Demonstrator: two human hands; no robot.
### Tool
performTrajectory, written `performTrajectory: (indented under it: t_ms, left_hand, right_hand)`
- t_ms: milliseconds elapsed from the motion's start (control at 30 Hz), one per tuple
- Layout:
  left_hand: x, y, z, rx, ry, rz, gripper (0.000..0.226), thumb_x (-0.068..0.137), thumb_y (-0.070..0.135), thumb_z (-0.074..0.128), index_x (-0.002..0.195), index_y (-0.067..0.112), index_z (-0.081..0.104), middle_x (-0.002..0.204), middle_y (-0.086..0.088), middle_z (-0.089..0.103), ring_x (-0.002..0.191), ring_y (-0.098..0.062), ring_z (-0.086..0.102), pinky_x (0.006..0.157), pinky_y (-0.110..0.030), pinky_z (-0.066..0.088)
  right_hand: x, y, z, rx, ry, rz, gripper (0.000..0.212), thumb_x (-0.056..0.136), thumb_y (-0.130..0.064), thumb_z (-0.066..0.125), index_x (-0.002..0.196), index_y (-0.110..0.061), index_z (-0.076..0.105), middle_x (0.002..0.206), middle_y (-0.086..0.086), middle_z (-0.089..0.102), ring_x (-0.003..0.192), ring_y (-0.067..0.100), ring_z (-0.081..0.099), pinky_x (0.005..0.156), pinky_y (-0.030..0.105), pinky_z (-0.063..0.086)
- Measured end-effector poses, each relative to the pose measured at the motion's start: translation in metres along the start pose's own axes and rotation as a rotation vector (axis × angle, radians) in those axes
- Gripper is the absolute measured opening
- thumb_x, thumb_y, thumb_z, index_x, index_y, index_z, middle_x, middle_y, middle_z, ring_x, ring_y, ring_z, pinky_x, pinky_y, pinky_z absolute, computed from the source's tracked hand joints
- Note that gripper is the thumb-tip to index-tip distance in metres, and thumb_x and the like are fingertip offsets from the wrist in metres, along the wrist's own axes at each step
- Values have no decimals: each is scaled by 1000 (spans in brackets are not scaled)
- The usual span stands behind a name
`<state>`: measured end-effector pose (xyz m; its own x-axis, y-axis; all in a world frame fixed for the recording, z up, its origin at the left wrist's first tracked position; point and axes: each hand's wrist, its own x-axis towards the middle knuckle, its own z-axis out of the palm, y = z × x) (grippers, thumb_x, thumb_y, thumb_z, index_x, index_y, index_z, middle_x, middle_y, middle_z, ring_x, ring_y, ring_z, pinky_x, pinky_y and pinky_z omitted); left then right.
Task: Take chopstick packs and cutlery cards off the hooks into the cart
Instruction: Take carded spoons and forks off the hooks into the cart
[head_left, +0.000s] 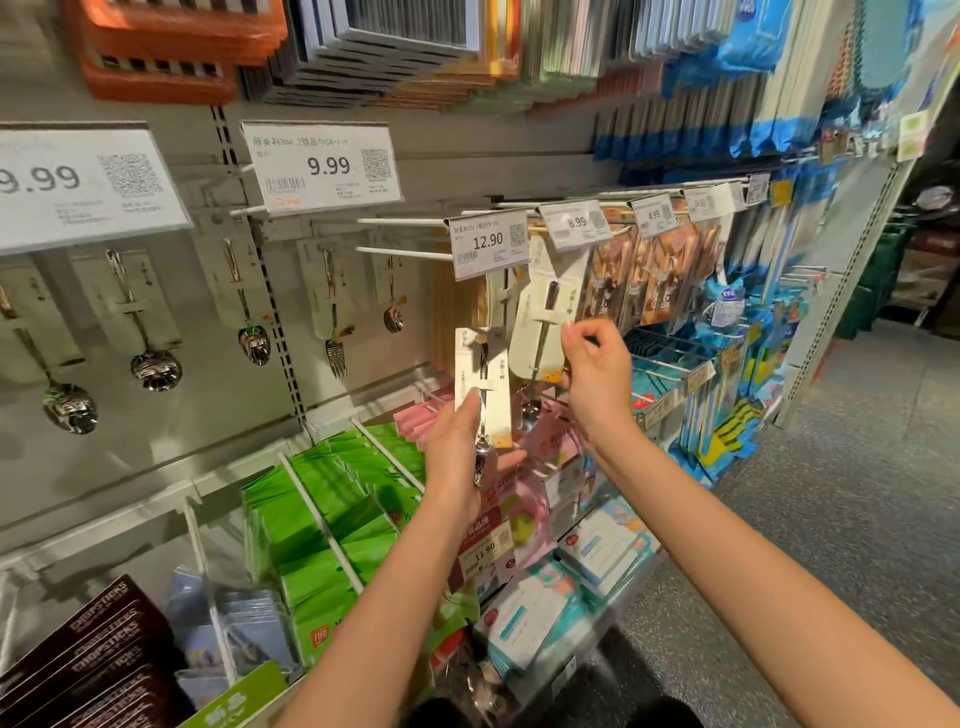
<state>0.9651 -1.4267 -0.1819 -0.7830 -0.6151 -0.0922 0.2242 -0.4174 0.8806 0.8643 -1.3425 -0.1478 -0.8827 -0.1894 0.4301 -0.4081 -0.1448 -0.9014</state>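
Green packets (332, 525) beneath price tag (490, 243)

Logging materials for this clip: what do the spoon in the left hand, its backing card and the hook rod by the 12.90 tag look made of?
Spoon: polished metal, likely stainless steel, judging by its mirror-like glints.
Backing card: matte off-white cardboard, flat and printed, apparently stiff.
Hook rod: smooth white, probably coated metal wire; coating unconfirmed.
Left hand holds the card.

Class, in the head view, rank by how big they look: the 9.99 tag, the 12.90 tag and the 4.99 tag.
1. 9.99 tag
2. 12.90 tag
3. 4.99 tag
Nearer tags look bigger, so true sizes may match.
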Motion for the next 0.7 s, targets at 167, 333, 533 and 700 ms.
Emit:
performTrajectory:
  t_ms: [167, 333, 533, 700]
  left_hand:
    - [0, 1, -3, 75, -9, 79, 29, 98, 10, 53, 127, 8, 55, 93, -4, 71, 66, -9, 71, 52, -26, 58]
    - [0, 6, -6, 100, -17, 126, 21, 99, 8, 51, 119, 12, 54, 83, -6, 66, 44, -5, 60, 51, -25, 58]
    - [4, 7, -9, 117, 11, 136, 25, 98, 9, 53, 123, 10, 55, 93, -8, 67, 43, -5, 57, 53, -26, 58]
    - [8, 7, -9, 143, 6, 141, 25, 100, 17, 50, 124, 12, 58, 104, -10, 70, 59, -9, 68, 55, -29, 58]
  right_hand:
    - [25, 1, 1, -67, 62, 80, 19, 97, -27, 53, 79, -22, 50, 80, -3, 56, 78, 15, 55, 72, 34, 48]
    - [41, -3, 4, -82, 82, 98, 16, 95, -24, 57, 86, -12, 56, 80, -6, 55, 75, 6, 50, 66, 20, 40]
    - [60, -4, 24, -206, 41, 198, 12, 95, -10, 53, 88, -3, 60, 71, 1, 52, 62, 14, 46, 49, 15, 35]
    - [51, -1, 36, -231, 25, 292, 55, 94, -32, 59, 135, 1, 41, 125, 4, 52, 115, 21, 51, 96, 33, 41]
